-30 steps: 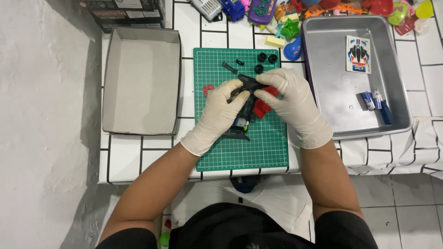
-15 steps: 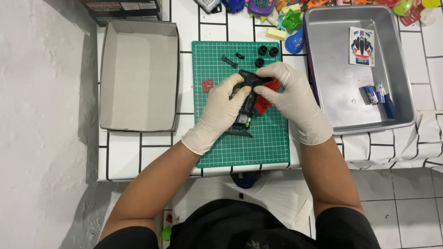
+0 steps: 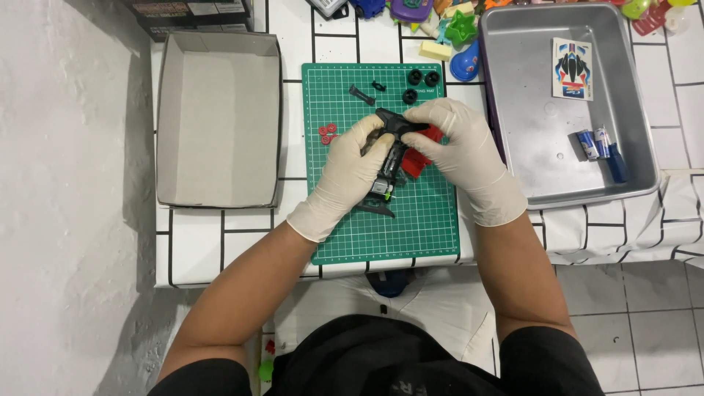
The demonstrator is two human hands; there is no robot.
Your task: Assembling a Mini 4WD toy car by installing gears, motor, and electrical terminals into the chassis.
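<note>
Both my hands wear pale latex gloves and meet over a green cutting mat point(image 3: 433, 220). My left hand point(image 3: 350, 172) grips the side of a small black toy car chassis point(image 3: 389, 165). At the chassis's top end, my right hand point(image 3: 458, 143) pinches it, with a red part point(image 3: 425, 150) showing under the fingers. Three small black wheels point(image 3: 419, 82) lie at the mat's top, with two little black pieces point(image 3: 363, 94) to their left. Small red gears point(image 3: 327, 133) sit at the mat's left edge.
An open grey cardboard box point(image 3: 218, 121) lies left of the mat. A metal tray point(image 3: 535, 117) at right holds a sticker sheet point(image 3: 572, 68), two batteries point(image 3: 592, 143) and a blue tool point(image 3: 617, 163). Colourful toys point(image 3: 440, 29) crowd the tiled table's far edge.
The hands and the chassis stay in the same hold over the mat. The camera view has shifted slightly; nothing else has moved.
</note>
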